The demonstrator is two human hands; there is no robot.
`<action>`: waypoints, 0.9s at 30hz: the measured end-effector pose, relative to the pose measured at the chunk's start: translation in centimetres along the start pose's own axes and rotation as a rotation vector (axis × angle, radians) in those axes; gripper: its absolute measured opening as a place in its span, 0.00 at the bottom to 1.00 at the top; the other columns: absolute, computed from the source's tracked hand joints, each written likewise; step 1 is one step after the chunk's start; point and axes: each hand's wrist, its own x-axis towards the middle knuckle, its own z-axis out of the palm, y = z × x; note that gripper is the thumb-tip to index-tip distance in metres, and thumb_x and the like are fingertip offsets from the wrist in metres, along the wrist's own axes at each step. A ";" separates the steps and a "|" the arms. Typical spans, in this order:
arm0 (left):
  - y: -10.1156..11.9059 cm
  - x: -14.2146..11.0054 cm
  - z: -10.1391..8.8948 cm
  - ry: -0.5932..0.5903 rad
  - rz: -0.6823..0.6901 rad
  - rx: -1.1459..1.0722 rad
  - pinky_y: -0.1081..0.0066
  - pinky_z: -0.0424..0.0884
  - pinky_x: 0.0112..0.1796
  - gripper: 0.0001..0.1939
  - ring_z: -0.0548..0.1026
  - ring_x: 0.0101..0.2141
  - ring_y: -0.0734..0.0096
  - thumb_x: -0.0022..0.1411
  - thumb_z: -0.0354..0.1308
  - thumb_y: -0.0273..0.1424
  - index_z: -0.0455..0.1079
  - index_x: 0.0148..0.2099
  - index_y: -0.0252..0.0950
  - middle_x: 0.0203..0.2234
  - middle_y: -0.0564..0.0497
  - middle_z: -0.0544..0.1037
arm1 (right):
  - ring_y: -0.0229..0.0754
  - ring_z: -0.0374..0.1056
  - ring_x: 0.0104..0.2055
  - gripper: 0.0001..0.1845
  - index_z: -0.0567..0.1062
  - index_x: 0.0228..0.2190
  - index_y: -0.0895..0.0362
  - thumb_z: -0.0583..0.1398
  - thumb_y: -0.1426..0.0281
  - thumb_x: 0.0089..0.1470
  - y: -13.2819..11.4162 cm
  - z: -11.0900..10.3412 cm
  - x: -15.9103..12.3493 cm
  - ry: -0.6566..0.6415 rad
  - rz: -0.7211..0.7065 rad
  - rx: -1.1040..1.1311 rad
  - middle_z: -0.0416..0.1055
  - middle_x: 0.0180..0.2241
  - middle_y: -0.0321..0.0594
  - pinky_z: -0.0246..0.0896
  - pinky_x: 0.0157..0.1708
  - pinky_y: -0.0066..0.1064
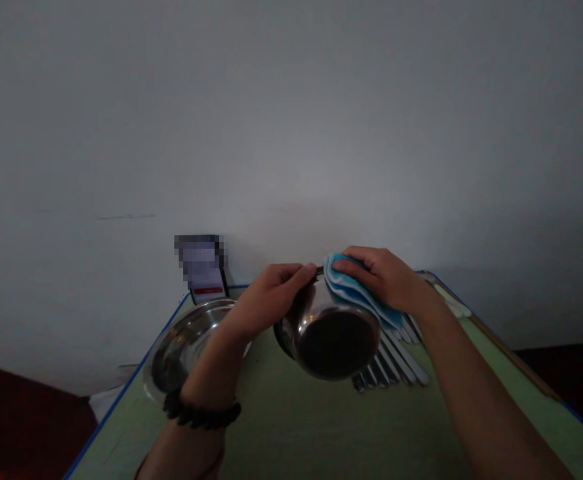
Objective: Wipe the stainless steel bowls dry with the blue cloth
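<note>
Tilted above the table, a shiny steel bowl [338, 343] shows its round base toward me. My left hand [271, 297] is closed on its left rim, thumb on top. With my right hand [378, 273] I grip a folded blue and white cloth [356, 283] and press it against the bowl's upper right side. The fingers under the cloth and inside the bowl are hidden. Just behind and below the bowl, several metal cutlery handles [396, 357] lie side by side on the table; their far ends are covered by the cloth and hand.
A wide steel basin [176, 353] rests on the left of the green table [291, 427], partly behind my left forearm. A phone [204, 270] leans against the wall [291, 133] at the back. White utensils [451, 300] and a long brown stick [511, 360] lie along the right edge.
</note>
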 end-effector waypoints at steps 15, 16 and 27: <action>-0.8 1.3 0.8 0.614 0.024 -0.431 0.75 0.59 0.21 0.16 0.63 0.18 0.78 0.55 0.51 0.43 0.64 0.25 0.36 0.16 0.57 0.66 | 0.39 0.62 0.25 0.20 0.72 0.32 0.55 0.52 0.52 0.52 2.0 0.8 0.1 0.325 0.271 0.530 0.68 0.23 0.35 0.55 0.24 0.29; -0.8 1.2 0.5 0.583 0.009 -0.362 0.75 0.60 0.22 0.15 0.64 0.19 0.77 0.55 0.50 0.42 0.65 0.25 0.36 0.17 0.56 0.67 | 0.38 0.61 0.25 0.20 0.72 0.31 0.56 0.52 0.53 0.52 1.8 0.9 0.2 0.306 0.262 0.518 0.67 0.23 0.34 0.54 0.24 0.28; -0.5 0.5 0.9 0.072 0.157 0.232 0.75 0.55 0.23 0.20 0.59 0.22 0.77 0.58 0.47 0.44 0.63 0.24 0.34 0.18 0.56 0.61 | 0.34 0.58 0.25 0.17 0.65 0.23 0.56 0.50 0.59 0.57 -0.7 0.4 0.0 -0.059 -0.005 -0.009 0.60 0.21 0.31 0.50 0.27 0.28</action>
